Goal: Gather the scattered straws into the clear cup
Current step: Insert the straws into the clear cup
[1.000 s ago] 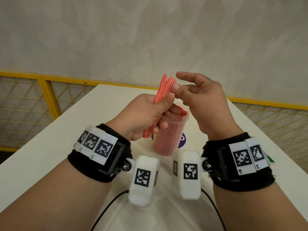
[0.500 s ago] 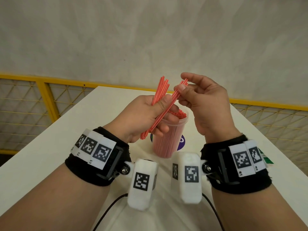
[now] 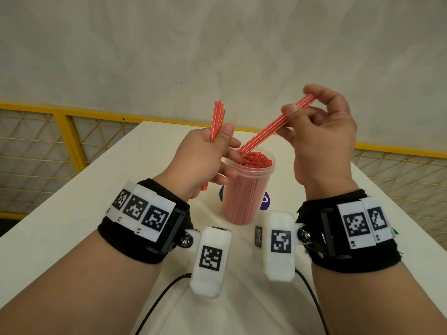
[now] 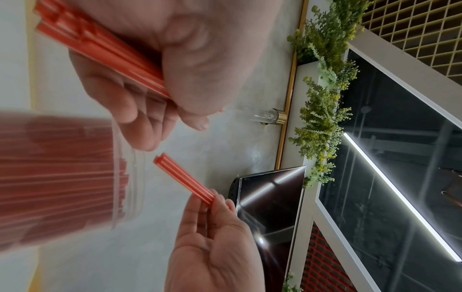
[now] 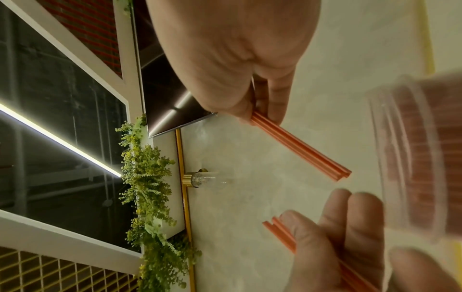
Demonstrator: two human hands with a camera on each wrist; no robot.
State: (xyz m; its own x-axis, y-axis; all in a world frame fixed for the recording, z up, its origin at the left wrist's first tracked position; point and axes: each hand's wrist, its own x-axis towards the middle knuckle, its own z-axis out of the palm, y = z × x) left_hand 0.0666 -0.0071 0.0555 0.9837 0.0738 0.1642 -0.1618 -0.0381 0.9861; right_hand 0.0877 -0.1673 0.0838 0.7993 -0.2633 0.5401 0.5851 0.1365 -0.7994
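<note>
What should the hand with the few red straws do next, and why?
Probably lower them, tilting upright, into the clear cup. The right hand pinches a few straws slanting down, their lower ends just above the cup's packed straws, while the left hand grips the remaining bundle.

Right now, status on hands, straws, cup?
Left hand grips a straw bundle upright. Right hand pinches a few straws, lower ends at the clear cup mouth. Cup nearly packed full; nothing blocking.
</note>
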